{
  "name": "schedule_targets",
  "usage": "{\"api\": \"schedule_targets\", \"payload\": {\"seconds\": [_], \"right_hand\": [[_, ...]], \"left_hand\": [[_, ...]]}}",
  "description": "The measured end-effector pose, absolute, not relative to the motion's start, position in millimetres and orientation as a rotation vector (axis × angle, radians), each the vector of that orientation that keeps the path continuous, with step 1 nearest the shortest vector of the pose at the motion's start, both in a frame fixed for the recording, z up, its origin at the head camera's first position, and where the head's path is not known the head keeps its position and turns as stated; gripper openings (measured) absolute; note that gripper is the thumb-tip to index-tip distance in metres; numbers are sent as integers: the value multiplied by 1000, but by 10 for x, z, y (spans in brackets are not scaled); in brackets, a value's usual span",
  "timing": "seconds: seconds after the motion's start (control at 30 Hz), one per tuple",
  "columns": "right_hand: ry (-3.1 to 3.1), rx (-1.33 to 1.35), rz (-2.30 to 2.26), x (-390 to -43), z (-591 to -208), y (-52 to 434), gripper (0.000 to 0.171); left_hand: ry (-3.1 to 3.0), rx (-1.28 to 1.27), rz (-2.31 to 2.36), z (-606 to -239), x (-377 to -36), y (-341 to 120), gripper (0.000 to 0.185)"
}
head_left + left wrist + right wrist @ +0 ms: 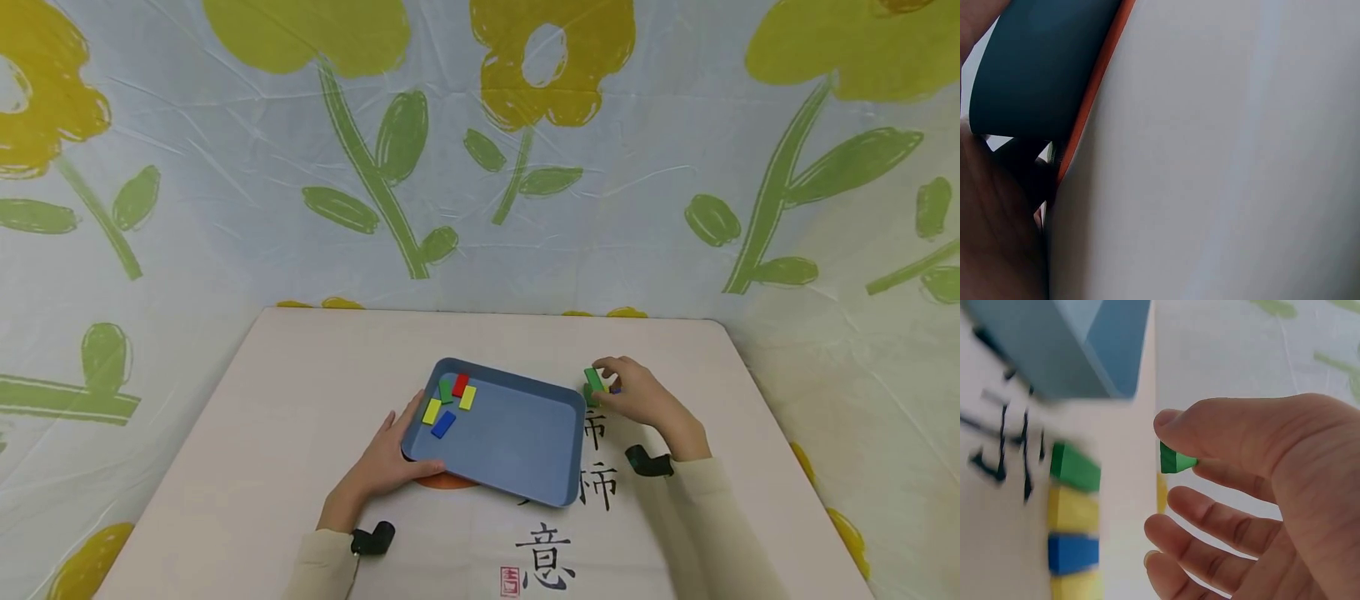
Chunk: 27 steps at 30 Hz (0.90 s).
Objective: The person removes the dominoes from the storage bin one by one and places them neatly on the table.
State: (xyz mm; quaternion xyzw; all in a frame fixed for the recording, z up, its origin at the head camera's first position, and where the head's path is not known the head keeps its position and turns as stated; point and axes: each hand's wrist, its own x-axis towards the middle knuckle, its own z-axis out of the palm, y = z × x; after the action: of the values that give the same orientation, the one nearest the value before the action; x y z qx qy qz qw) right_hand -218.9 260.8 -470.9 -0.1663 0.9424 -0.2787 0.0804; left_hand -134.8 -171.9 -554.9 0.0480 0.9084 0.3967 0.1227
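Right grip point(637, 393): pinching green block point(595, 380), right of centre
Left grip point(384, 460): closed on tray point(517, 446), centre
Pinch: I'd stay light

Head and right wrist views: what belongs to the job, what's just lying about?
Job: tray, touched by left hand; green block, pinched by right hand; five blocks in tray; row of blocks beside tray.
Just there: flowered backdrop; printed characters; black wrist devices.

Flowered cloth point(600, 217) behind table point(300, 375); black characters point(545, 557), red seal point(510, 582).
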Motion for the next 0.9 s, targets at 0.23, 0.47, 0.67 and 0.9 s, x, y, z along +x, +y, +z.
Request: {"api": "schedule_targets", "payload": {"seconds": [0.23,0.47,0.67,0.9], "right_hand": [[2892,-403,-797,-2202,-4807,2892,50],[2889,-283,-785,-2180,-4927,3140,50],[2881,-204,-774,-2147,-5004,3298,51],[2825,-82,-765,-2130,-5068,3438,53]], "left_hand": [[2650,135,1159,-5543,-1352,-1719,115],[2638,152,1185,-5540,-1348,-1717,115],[2636,155,1186,-5543,-1349,-1715,115],[2638,163,1190,-5556,-1352,-1718,114]]}}
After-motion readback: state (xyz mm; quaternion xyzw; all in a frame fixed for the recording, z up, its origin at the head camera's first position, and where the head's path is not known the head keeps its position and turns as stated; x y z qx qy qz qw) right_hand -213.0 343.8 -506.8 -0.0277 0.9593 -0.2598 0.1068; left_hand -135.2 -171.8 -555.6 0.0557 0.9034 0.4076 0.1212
